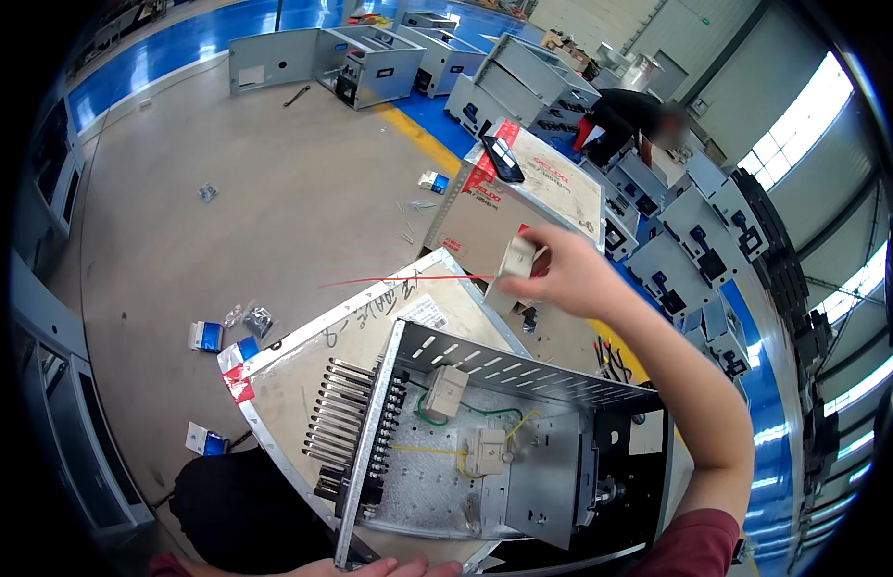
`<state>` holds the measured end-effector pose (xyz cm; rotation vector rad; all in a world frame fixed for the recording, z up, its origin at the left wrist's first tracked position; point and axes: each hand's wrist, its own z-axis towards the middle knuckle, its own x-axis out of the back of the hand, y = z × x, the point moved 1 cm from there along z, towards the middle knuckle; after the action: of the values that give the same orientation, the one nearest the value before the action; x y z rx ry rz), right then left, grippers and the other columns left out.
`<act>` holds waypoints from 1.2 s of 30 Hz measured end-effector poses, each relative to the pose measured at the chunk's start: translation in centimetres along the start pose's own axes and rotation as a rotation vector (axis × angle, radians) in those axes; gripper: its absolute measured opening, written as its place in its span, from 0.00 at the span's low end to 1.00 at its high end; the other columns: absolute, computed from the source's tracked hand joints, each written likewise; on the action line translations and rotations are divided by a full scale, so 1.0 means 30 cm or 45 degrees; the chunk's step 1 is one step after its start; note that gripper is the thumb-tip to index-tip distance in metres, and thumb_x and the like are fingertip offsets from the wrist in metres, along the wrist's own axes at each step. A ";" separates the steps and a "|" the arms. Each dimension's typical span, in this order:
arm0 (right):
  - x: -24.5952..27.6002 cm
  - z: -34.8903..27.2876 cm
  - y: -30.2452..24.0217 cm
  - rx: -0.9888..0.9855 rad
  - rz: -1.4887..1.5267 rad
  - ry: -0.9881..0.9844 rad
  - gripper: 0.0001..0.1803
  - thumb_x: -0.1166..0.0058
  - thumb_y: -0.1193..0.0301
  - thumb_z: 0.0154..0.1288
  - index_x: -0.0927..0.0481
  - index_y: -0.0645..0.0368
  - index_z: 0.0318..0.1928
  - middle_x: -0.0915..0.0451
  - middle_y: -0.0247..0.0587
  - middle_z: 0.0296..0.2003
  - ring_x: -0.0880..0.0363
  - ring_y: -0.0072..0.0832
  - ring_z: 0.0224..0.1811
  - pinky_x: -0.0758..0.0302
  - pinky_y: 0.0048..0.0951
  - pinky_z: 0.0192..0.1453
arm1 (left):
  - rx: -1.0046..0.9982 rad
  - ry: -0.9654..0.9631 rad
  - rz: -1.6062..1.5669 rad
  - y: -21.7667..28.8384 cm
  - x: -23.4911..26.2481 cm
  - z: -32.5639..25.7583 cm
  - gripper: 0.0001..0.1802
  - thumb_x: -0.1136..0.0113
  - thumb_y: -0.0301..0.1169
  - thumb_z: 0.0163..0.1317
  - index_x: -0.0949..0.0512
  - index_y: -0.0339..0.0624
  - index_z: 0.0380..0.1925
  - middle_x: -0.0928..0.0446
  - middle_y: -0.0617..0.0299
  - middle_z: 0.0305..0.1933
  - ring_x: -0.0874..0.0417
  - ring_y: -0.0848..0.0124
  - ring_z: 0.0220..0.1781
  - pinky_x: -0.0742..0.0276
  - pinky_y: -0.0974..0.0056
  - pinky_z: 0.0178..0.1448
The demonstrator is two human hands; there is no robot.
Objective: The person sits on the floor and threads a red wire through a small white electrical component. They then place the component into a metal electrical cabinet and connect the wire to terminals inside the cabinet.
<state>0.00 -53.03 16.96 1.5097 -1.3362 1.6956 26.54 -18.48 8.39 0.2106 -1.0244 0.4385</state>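
Observation:
My right hand [562,274] is raised beyond the chassis, its fingers and thumb closed around a cream block-shaped part [513,266]. A thin red wire [408,279] stretches leftward from that part. Below is an open grey metal chassis [437,519], with a row of metal rods [336,418] along its left panel. Inside it sit two similar cream blocks, one with a green wire [444,392] and one with yellow wires [487,452]. At the lower picture edge, my left hand [398,567] lies against the chassis's near side, fingers stretched out; the rest of it is cut off.
The chassis rests on a large carton [302,380]. Beyond stands another carton [523,197] with a phone [502,159] on it. Small blue-and-white boxes [208,336] and plastic bags [259,321] lie on the floor. Far right, a person [624,120] bends among metal cabinets [552,91].

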 end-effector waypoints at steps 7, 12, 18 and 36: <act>-0.207 0.017 0.088 -0.016 0.102 -0.345 0.40 0.21 0.56 0.55 0.22 0.68 0.62 0.14 0.51 0.51 0.12 0.35 0.49 0.16 0.34 0.56 | -0.018 -0.014 0.094 0.022 -0.029 -0.008 0.16 0.47 0.43 0.75 0.22 0.54 0.56 0.23 0.60 0.76 0.22 0.66 0.70 0.39 0.51 0.81; -0.248 0.004 0.111 0.098 0.020 -0.385 0.41 0.21 0.56 0.52 0.22 0.69 0.60 0.17 0.61 0.54 0.15 0.47 0.57 0.19 0.40 0.64 | 0.025 -0.005 0.058 0.029 -0.035 0.005 0.13 0.46 0.43 0.74 0.19 0.57 0.52 0.21 0.62 0.74 0.22 0.66 0.69 0.42 0.50 0.81; -0.189 -0.007 0.130 -0.060 0.063 -0.462 0.47 0.30 0.46 0.66 0.27 0.69 0.72 0.17 0.59 0.61 0.16 0.44 0.63 0.21 0.40 0.68 | 0.025 -0.058 0.048 0.015 -0.023 0.022 0.12 0.45 0.44 0.75 0.18 0.58 0.51 0.21 0.65 0.73 0.20 0.68 0.68 0.44 0.48 0.82; -0.328 -0.362 -0.143 0.528 -0.427 -0.254 0.38 0.36 0.61 0.69 0.31 0.57 0.76 0.18 0.48 0.38 0.12 0.39 0.37 0.14 0.38 0.42 | -0.418 -0.088 0.221 -0.030 -0.057 0.007 0.21 0.34 0.37 0.67 0.15 0.55 0.60 0.17 0.73 0.64 0.14 0.74 0.61 0.34 0.47 0.78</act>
<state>1.40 -39.39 10.23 2.0496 -0.7808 1.7003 26.01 -19.80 7.06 -0.1592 -1.1710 0.4151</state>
